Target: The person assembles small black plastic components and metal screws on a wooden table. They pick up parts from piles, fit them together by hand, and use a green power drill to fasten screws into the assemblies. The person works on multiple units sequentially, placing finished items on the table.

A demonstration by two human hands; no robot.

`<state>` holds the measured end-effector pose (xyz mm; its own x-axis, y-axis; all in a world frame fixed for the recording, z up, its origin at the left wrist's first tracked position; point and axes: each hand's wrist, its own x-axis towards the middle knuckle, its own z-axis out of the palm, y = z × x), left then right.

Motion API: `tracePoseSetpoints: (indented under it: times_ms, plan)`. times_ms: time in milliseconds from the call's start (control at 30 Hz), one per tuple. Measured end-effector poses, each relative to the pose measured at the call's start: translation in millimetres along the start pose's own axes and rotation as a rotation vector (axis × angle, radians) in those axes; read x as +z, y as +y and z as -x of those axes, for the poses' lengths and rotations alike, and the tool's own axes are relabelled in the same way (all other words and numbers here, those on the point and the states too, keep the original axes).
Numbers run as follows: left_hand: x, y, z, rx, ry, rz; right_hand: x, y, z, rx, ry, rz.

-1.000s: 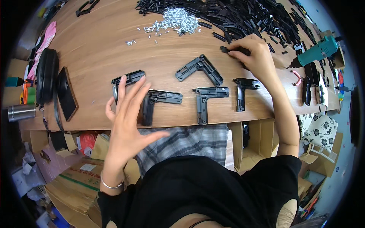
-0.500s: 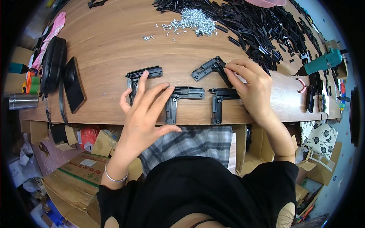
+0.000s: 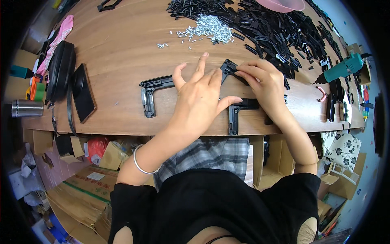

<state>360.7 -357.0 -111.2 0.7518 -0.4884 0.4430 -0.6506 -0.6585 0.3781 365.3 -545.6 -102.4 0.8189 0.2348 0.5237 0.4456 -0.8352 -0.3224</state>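
A black L-shaped plastic shell [image 3: 229,66], like half a pistol-shaped housing, lies on the table between my hands. My right hand [image 3: 266,83] is closed in a pinch against its corner; what sits between the fingertips is too small to make out. My left hand [image 3: 200,97] has its fingers spread, with the fingertips nearest my right hand beside the same shell and the thumb stretched out. Under the thumb and right wrist lies a second such shell [image 3: 234,118], partly hidden. Left of my left hand is a third shell [image 3: 149,95], its end covered by that hand.
Behind lie a heap of silver screws [image 3: 211,27] and a large pile of black plastic parts [image 3: 280,32], with a pink bowl [image 3: 281,4]. To the right rests a teal power screwdriver [image 3: 343,67]. A phone [image 3: 83,93] and black case [image 3: 61,71] are at left.
My left hand has moved right and away from the left shell, covering the shell that lay in the middle. My right hand has shifted slightly left and up, still pinching.
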Motion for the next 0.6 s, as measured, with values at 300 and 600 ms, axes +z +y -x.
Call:
tracePoseSetpoints:
  times_ms: [300, 600]
  plan:
    - [1, 6, 1, 0.008, -0.031, -0.004, -1, 14, -4, -0.104, -0.107, -0.008]
    - [8, 6, 6, 0.001, 0.028, -0.068, -17, 15, 12, -0.183, -0.349, 0.161]
